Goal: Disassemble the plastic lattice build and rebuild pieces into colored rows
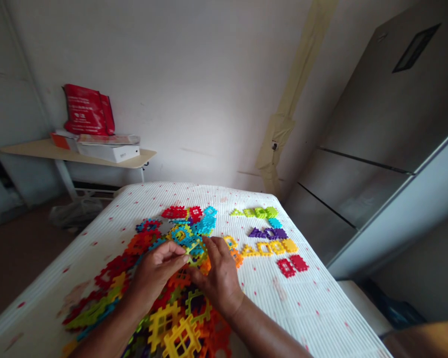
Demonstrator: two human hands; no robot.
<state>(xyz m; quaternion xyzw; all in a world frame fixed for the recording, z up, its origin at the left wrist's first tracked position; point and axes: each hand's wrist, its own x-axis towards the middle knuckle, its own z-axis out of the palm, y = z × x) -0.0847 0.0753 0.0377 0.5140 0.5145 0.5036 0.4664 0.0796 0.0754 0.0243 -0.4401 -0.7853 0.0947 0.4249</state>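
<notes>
My left hand (157, 268) is closed in a pinch, thumb against fingers, at the edge of a light green interlocking plastic tile (193, 247) over the pile. Beside it, my right hand (220, 273) has its thumb apart from its bent fingers, close to an orange tile (205, 265); no tile clearly shows in its grip. Under and around both hands lies a heap of interlocking tiles, with blue tiles (205, 224) at the far side and yellow window tiles (182, 339) at the near side.
On the right of the white dotted tablecloth (283, 308) lie rows of green tiles (260, 213), purple tiles (268, 233), yellow tiles (271, 247) and red tiles (292, 266). A fridge (366, 149) stands to the right. Back left, a side table (33, 150) bears a red bag (85, 110).
</notes>
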